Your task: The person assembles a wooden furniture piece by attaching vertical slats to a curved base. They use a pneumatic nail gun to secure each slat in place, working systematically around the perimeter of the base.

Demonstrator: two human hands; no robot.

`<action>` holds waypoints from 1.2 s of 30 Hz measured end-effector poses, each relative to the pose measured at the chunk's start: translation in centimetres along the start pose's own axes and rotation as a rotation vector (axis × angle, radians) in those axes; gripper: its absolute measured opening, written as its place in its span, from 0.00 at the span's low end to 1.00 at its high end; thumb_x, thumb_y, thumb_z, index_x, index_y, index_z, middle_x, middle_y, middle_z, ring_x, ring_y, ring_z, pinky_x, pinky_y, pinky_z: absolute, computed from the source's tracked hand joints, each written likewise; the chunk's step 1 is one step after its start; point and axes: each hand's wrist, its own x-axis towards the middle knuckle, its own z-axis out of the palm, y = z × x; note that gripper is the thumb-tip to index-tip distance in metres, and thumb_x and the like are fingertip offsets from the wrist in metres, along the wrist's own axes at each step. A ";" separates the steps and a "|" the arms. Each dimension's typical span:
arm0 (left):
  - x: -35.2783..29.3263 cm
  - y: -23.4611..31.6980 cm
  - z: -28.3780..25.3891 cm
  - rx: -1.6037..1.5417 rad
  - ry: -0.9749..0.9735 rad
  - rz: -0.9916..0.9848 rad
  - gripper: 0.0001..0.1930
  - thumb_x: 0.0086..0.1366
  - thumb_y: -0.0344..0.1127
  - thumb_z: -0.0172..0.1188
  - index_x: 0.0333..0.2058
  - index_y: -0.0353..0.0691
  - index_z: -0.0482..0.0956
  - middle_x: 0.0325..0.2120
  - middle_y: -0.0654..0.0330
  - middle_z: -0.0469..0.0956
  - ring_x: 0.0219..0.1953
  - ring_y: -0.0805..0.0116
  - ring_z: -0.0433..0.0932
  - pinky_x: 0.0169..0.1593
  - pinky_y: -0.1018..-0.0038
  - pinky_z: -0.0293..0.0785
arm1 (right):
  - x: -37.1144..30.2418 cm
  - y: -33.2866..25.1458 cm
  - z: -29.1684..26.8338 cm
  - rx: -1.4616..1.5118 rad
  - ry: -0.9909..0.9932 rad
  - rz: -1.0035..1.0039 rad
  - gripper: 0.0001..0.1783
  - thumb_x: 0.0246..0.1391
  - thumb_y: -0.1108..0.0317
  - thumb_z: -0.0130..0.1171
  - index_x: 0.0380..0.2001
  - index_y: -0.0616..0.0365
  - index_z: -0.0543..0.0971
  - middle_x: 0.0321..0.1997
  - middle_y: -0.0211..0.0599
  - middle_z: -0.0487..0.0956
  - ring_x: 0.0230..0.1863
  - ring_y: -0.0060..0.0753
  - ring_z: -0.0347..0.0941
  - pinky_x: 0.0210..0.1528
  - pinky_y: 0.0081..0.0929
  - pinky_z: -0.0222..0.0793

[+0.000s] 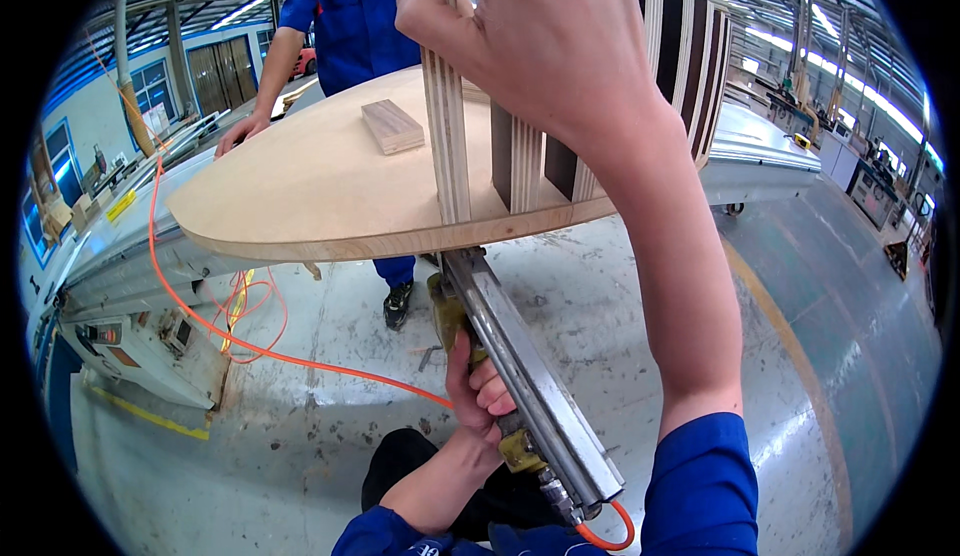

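My left hand (475, 391) is wrapped round the grip of a pneumatic nail gun (535, 376), green-yellow with a long silver magazine. The gun points up, its nose at the underside of a rounded wooden board (310, 196), just below an upright plywood strip (448, 146). Around the upper part of that strip my right hand (560, 46) is closed, thumb on the near left side; its other fingertips are hidden. The strip's foot stands at the board's near edge. Right of it rise several more upright plywood pieces (525, 161), some with dark faces, partly behind my right forearm.
A small wood block (392, 126) lies on the board. Across from me a person in blue (365, 26) rests a hand near the board's far left edge. An orange air hose (300, 359) loops across the floor at left. A metal machine table (765, 146) extends to the right.
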 end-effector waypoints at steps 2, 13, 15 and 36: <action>-0.2 -0.2 0.3 0.014 -0.002 -0.002 0.14 0.67 0.45 0.67 0.45 0.46 0.78 0.15 0.79 0.68 0.14 0.93 0.64 0.19 0.90 0.61 | -0.1 -0.4 -0.5 0.011 0.017 -0.013 0.12 0.51 0.64 0.62 0.28 0.64 0.76 0.28 0.47 0.80 0.37 0.49 0.78 0.47 0.45 0.73; -0.7 -0.4 0.4 0.014 0.036 0.005 0.14 0.67 0.46 0.68 0.43 0.46 0.77 0.16 0.80 0.68 0.14 0.93 0.61 0.19 0.90 0.58 | -0.1 0.2 0.4 0.103 0.032 0.014 0.12 0.51 0.65 0.62 0.28 0.64 0.76 0.28 0.46 0.80 0.36 0.50 0.78 0.47 0.45 0.72; -0.9 -0.8 0.4 -0.005 0.029 0.003 0.14 0.67 0.47 0.68 0.42 0.47 0.77 0.15 0.80 0.68 0.14 0.93 0.61 0.19 0.90 0.59 | -0.1 0.3 0.5 0.081 0.051 -0.010 0.12 0.51 0.65 0.62 0.28 0.64 0.76 0.28 0.46 0.80 0.36 0.50 0.78 0.46 0.44 0.72; -1.4 -1.2 0.2 -0.011 0.001 -0.081 0.12 0.69 0.50 0.65 0.37 0.51 0.77 0.14 0.80 0.66 0.13 0.92 0.60 0.21 0.90 0.61 | 0.1 -1.5 -1.4 0.033 -0.025 0.018 0.12 0.52 0.64 0.63 0.32 0.62 0.77 0.30 0.43 0.79 0.38 0.47 0.77 0.47 0.42 0.72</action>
